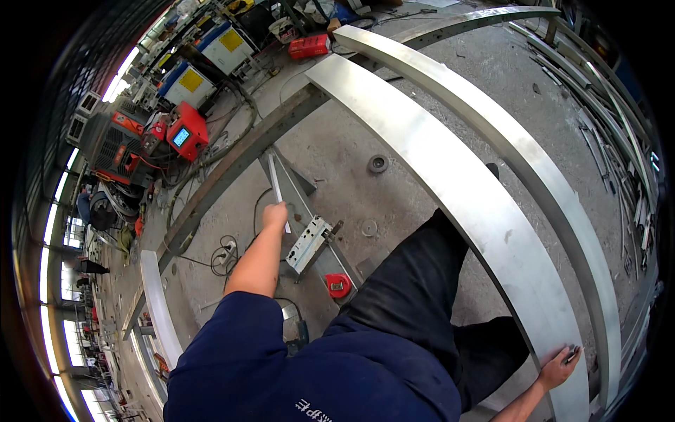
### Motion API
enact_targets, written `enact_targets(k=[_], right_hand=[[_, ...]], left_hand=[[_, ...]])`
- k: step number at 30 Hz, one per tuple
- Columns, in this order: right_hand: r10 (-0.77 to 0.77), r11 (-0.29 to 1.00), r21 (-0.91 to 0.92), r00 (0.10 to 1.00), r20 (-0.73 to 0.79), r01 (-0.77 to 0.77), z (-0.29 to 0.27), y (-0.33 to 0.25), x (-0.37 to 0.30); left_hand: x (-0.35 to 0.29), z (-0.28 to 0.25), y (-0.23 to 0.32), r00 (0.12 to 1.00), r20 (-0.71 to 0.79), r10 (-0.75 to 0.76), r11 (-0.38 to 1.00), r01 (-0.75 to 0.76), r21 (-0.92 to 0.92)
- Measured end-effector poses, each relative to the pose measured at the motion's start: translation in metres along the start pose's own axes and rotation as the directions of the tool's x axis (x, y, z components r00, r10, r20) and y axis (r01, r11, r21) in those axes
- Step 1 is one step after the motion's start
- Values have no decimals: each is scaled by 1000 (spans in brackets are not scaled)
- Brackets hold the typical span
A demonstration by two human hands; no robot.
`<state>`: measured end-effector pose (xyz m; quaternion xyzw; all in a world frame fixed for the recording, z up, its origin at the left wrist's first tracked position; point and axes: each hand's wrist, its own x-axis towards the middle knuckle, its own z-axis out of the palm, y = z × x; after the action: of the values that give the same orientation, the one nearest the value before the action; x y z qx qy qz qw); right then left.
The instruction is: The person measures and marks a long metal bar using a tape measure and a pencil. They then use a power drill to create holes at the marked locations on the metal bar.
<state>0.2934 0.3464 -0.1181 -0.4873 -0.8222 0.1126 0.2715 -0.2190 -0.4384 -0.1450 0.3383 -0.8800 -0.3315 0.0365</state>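
Note:
My left hand (pixel 275 215) is closed round a narrow pale metal strip (pixel 273 176), which extends above and a little below the fist. Over at the lower right, my right hand (pixel 557 368) rests on the near wide curved metal beam (pixel 450 190). Its fingers are pinched round a small dark, pen-like object (pixel 570 355), too small to name surely. Below my left hand lies a light metal bracket with holes (pixel 307 246). A red tape measure (pixel 338 285) sits on the metal bar between that bracket and my leg.
A second curved beam (pixel 520 137) runs beside the first. A long dark steel bar (pixel 242 137) supports their far ends. Red-fronted machines (pixel 187 133) and cables stand at the left. Metal offcuts (pixel 612 141) are piled at the right. A round metal piece (pixel 378 164) lies on the floor.

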Motion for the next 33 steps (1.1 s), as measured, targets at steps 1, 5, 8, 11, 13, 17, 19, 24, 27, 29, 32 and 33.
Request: enact_targets(k=[1,5,8,11,13,17,19,24,27,29,32,33], right_hand=[[17,1000,26,1000,15,-17,3,-6,-1],[46,999,16,999,-14,-45,-13,-8,1],[38,998,52,999,-1,-38,-3,-12,1],[36,997,76,999,-23,-34,-7,-7,3],[32,998,56,999,-20,-31,-8,-6,3],[46,997,55,999,13,-46,0,-16,1],[40,998,38,999,9,-40,-2,-18,0],[66,993,102,997,-28,-62,-3,-10,-2],[68,994,90,997,-45,-64,-2,0,-5],[159,978,129,987,29,-161,-1,-18,-6],[35,999,20,997,-66,-34,4,-12,2],[-79,994,-89,987,-136,67,2,-17,2]], left_hand=[[8,-5,-1,1000,-3,-19,998,19,56],[-14,25,39,975,184,-122,941,54,335],[-8,19,33,988,155,-1,820,-88,566],[-16,35,40,989,146,-7,817,-79,571],[-9,37,37,990,141,-3,826,-77,558],[21,24,11,989,146,3,825,-85,558],[27,21,6,984,178,-20,852,-76,518],[5,28,17,994,49,97,873,-108,476],[-12,34,49,952,-55,302,872,-253,419],[-30,42,72,874,-91,478,819,-406,406],[-38,48,93,614,-90,784,608,-729,315],[-52,57,108,536,-93,839,539,-798,270]])
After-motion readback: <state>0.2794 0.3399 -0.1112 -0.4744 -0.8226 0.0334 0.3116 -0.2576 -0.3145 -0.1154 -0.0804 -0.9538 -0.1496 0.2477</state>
